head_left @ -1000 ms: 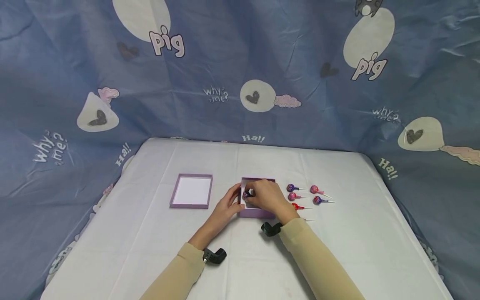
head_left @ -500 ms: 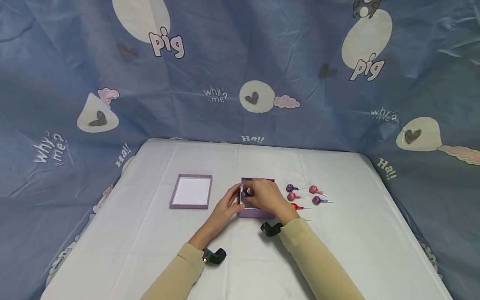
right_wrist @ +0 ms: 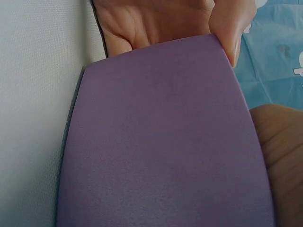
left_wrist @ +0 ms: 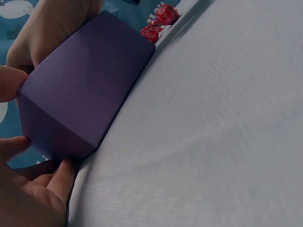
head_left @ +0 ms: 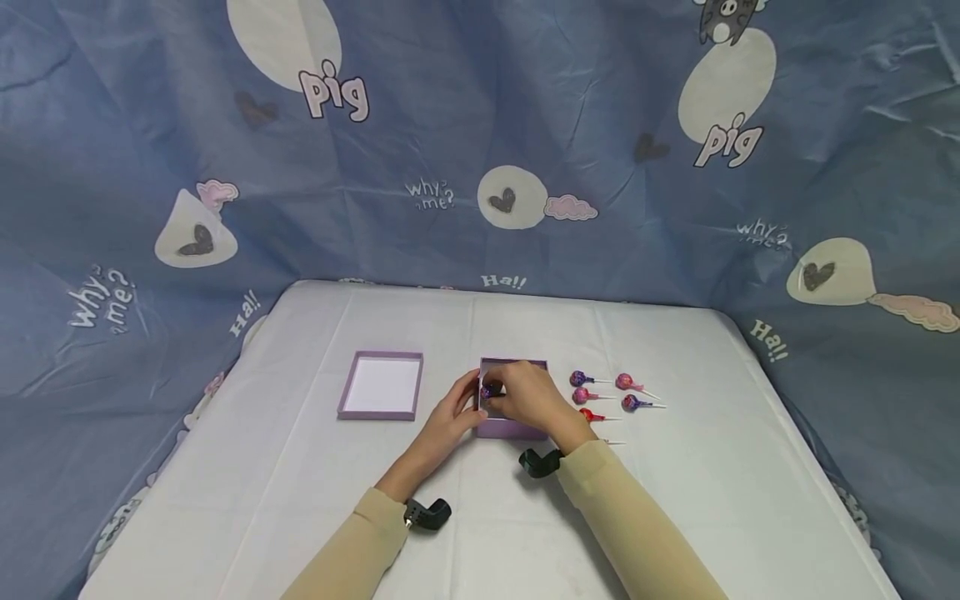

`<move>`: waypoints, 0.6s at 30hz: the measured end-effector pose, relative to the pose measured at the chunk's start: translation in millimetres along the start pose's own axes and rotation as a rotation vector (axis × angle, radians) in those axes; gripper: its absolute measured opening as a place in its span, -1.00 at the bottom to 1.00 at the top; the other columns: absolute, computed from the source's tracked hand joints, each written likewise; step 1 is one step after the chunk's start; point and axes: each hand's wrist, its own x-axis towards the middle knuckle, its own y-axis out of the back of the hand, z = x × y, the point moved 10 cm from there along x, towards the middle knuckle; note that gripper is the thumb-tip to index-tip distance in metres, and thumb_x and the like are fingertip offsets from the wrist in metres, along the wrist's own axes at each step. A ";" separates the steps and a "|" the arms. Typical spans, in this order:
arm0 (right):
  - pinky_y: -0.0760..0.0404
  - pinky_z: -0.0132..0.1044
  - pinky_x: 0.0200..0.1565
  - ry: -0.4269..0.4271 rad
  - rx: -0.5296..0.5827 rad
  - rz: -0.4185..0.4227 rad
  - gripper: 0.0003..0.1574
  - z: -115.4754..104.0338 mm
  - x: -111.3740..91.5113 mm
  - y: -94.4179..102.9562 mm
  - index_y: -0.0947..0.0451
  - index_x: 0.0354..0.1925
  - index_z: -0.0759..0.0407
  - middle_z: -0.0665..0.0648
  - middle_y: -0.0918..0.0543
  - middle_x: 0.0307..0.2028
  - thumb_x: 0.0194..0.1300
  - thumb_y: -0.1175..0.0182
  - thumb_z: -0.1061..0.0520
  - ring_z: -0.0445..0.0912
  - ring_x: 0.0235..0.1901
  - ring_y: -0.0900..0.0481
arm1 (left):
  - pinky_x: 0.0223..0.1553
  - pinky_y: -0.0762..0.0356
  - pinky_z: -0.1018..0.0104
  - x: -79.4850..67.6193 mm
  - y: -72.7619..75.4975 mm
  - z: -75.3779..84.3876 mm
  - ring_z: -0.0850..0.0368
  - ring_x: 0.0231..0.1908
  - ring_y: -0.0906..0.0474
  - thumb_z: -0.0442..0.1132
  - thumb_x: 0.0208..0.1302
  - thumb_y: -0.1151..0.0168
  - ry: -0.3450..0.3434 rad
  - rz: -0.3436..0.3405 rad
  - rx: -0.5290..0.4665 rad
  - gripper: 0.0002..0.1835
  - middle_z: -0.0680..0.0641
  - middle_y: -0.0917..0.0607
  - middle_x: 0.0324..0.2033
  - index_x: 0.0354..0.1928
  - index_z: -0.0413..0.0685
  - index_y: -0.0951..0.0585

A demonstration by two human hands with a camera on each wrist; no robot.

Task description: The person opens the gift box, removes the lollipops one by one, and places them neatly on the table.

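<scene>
An open purple box [head_left: 512,428] with a pale inside sits on the white table. My left hand [head_left: 452,412] holds it at the left, thumb at the near corner and fingers along the left wall. In the left wrist view, fingertips [left_wrist: 66,182] press low on the box wall. My right hand [head_left: 534,396] reaches over the rim, pinching a dark purple lollipop [head_left: 491,389] at the left inside. Its stick and much of the box's interior are hidden behind that hand. In the right wrist view, the purple box wall [right_wrist: 161,137] fills the middle.
Right of the box lie several wrapped lollipops, among them a pink one [head_left: 582,396], a red one [head_left: 587,415] and a purple one [head_left: 632,402]. A shallow purple lid [head_left: 380,415], white inside, lies at the left. Blue printed cloth [head_left: 420,250] hangs behind the table.
The head view has tilted slightly. Both hands, the box and the pinched lollipop stay nearly where they were.
</scene>
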 end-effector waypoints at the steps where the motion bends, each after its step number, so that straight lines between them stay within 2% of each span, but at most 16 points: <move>1: -0.66 -0.20 -0.17 -0.002 0.000 0.001 -0.72 0.1 -0.2 0.2 -0.75 -0.13 -0.01 -0.10 -0.76 -0.26 0.14 -0.48 0.04 -0.18 -0.27 -0.68 | 0.47 -0.04 -0.06 -0.1 -0.1 0.1 -0.22 0.52 0.07 -0.47 0.40 -0.08 0.002 -0.001 0.001 -0.23 -0.38 -0.03 0.52 0.55 -0.36 0.02; 13: -0.64 -0.24 -0.22 -0.001 0.042 0.015 -0.69 0.0 -2.3 4.0 -0.73 -0.11 -0.01 -0.09 -0.73 -0.29 0.14 -0.46 0.04 -0.21 -0.30 -0.63 | 0.46 -0.07 -0.05 -0.4 0.7 -2.7 -0.20 0.52 0.05 -0.45 0.41 -0.09 0.027 0.010 0.013 -0.24 -0.36 -0.04 0.52 0.55 -0.33 0.00; 18: -0.65 -0.18 -0.20 -0.004 0.032 0.044 -0.67 -0.1 -3.6 11.0 -0.72 -0.07 -0.03 -0.08 -0.72 -0.25 0.14 -0.44 0.06 -0.17 -0.26 -0.65 | 0.46 -0.08 -0.05 0.4 1.5 -2.1 -0.19 0.52 0.04 -0.46 0.40 -0.09 0.022 0.016 0.021 -0.24 -0.36 -0.04 0.52 0.55 -0.33 -0.01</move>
